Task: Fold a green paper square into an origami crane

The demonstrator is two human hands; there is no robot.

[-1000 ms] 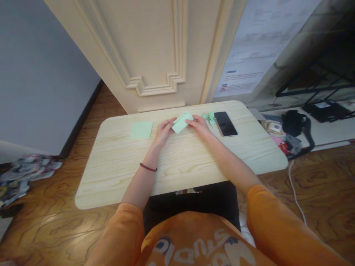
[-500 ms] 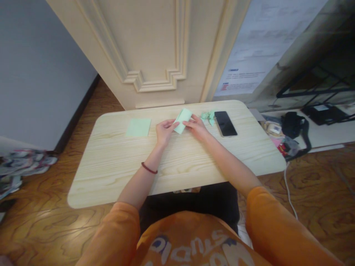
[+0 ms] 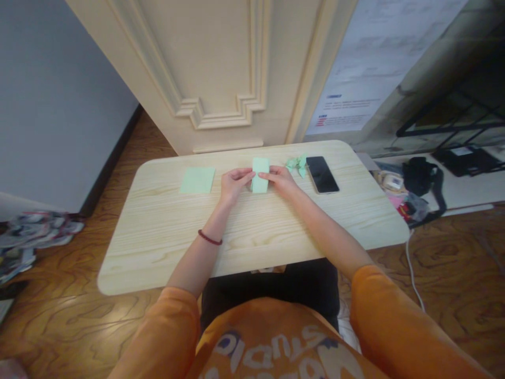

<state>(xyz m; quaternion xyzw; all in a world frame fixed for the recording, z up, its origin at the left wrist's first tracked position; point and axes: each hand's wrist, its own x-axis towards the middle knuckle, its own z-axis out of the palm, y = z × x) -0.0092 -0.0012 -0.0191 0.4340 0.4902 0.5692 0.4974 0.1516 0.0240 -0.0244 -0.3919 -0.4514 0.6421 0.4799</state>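
A light green sheet of paper (image 3: 260,181), folded into a narrow upright rectangle, is held between both hands over the table. My left hand (image 3: 234,185) pinches its left edge, thumb on the front face. From the other side, my right hand (image 3: 281,180) grips the right edge, its thumb also on the front. The fingers behind the paper are partly hidden. Left of my hands lies a flat square of green paper (image 3: 198,180). Just beyond my right hand sits a small folded green paper shape (image 3: 296,165), close to a dark-screened phone (image 3: 322,175).
The pale wood-grain table (image 3: 158,237) has rounded corners and stands against a cream panelled door (image 3: 221,63). To the right, a low shelf (image 3: 465,189) carries a black strapped bag (image 3: 418,176) and small items. A white cable (image 3: 412,271) runs down to the floor.
The folded paper has turned from a slanted position to upright and now looks narrower. Both hands stay on it, with the fingers slightly shifted.
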